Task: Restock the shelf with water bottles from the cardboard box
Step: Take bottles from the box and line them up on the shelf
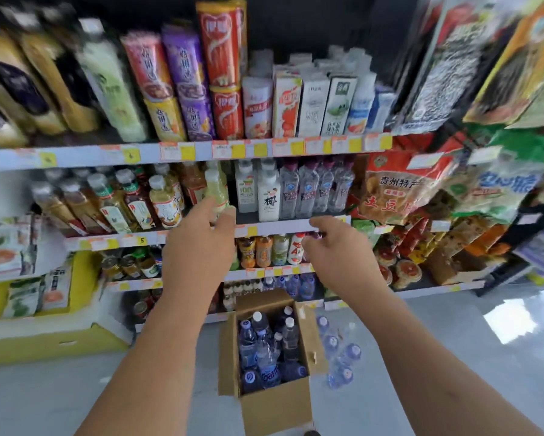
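Note:
An open cardboard box (pixel 275 404) stands on the floor below my arms, with several water bottles (pixel 264 350) upright inside. A row of clear water bottles (pixel 314 190) with dark caps stands on the middle shelf (pixel 283 226). My left hand (pixel 198 250) is raised to that shelf's front edge, with fingers and thumb around the lower part of a pale yellow drink bottle (pixel 215 188). My right hand (pixel 336 247) hovers just below the shelf edge under the water bottles, its fingers loosely curled and holding nothing.
More water bottles (pixel 340 354) lie loose on the floor right of the box. Tea and juice bottles (pixel 132 202) crowd the shelf's left side, and two white drink bottles (pixel 258 190) stand beside the water. Snack bags (pixel 399 187) hang at the right. A yellow carton (pixel 54 341) sits at the lower left.

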